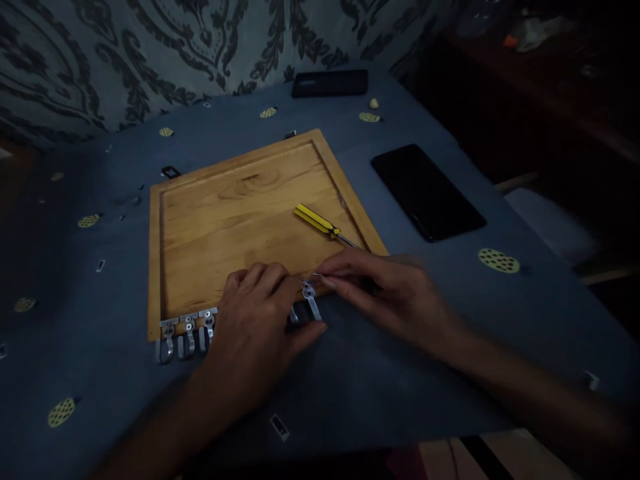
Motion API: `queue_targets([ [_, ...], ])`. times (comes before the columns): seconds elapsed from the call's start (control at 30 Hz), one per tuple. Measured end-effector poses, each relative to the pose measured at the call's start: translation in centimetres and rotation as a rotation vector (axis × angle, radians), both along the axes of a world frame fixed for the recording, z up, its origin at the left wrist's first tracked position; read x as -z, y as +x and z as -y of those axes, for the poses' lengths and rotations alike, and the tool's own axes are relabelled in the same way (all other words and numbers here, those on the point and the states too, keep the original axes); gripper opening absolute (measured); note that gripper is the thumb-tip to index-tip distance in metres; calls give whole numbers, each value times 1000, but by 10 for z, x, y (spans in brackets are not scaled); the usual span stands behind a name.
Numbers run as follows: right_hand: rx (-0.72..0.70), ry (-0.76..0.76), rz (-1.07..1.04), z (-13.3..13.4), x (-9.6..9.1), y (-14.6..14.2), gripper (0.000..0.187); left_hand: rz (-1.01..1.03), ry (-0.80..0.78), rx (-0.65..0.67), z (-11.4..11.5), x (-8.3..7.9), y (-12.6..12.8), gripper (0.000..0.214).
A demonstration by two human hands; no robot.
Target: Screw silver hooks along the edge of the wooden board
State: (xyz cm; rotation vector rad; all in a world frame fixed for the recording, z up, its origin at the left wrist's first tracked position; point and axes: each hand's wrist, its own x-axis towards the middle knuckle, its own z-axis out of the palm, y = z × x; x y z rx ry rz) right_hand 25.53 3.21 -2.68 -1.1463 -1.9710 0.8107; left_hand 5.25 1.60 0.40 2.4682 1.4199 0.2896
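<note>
A wooden board [240,227] with a raised frame lies on the blue cloth, a row of metal hooks [189,327] along its near edge. My left hand [255,327] rests over that edge and covers part of the row. Its index finger and thumb are around a metal hook [312,303] near the right end. Just above this hook, my right hand [385,287] pinches a small screw [317,275] between thumb and index finger. A yellow-handled screwdriver [316,219] lies on the board, its shaft pointing toward my right hand.
A black phone [427,192] lies right of the board, and a dark phone case [330,83] is at the back by the patterned wall covering. Two dark metal hangers [171,172] sit at the board's far edge. The table edge [540,230] runs along the right.
</note>
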Motion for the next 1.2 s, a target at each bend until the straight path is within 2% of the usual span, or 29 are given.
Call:
queue_targets([
  [0.37, -103, 126, 55, -5, -2, 1, 9, -25, 21, -1, 0, 1, -1, 33],
  [1.2, -160, 208, 204, -7, 2, -4, 16, -21, 42, 3, 0, 0, 0, 33],
])
